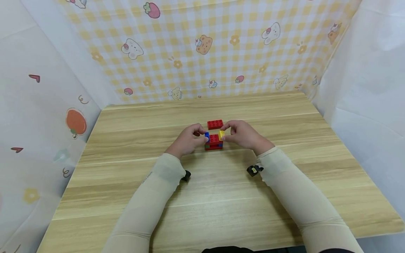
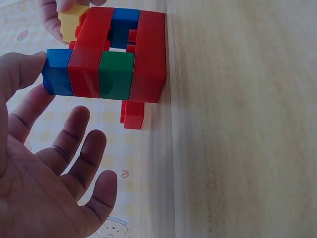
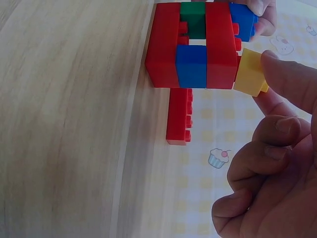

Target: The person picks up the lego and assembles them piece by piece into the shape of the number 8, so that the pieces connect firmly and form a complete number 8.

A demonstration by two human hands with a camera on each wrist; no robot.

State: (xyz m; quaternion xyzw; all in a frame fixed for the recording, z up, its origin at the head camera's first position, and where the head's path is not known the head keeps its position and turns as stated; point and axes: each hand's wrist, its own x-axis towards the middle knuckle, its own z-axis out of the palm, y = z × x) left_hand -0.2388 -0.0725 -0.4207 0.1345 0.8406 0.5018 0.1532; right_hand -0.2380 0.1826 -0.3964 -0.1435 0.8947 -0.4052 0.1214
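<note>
A small brick stack stands on the table, with a lower red brick (image 2: pixel 150 57), a green brick (image 2: pixel 116 74) and a blue brick (image 3: pixel 191 67) side by side above it, and an upper red brick (image 1: pixel 214 138) across them. At the stack's left end, my left hand (image 1: pixel 188 140) pinches a second blue brick (image 2: pixel 58 72) against the upper red brick between thumb and index finger. Opposite, my right hand (image 1: pixel 243 135) pinches a yellow brick (image 3: pixel 249 73), slightly tilted over the upper red brick's right end. The other fingers of both hands touch no brick.
A loose red brick (image 1: pixel 215 124) lies just behind the stack on the wooden table (image 1: pixel 218 196). A checkered cloth (image 1: pixel 234 63) hangs at the table's back edge. White cloths flank both sides. Black wrist devices (image 1: pixel 253 170) sit under the sleeves.
</note>
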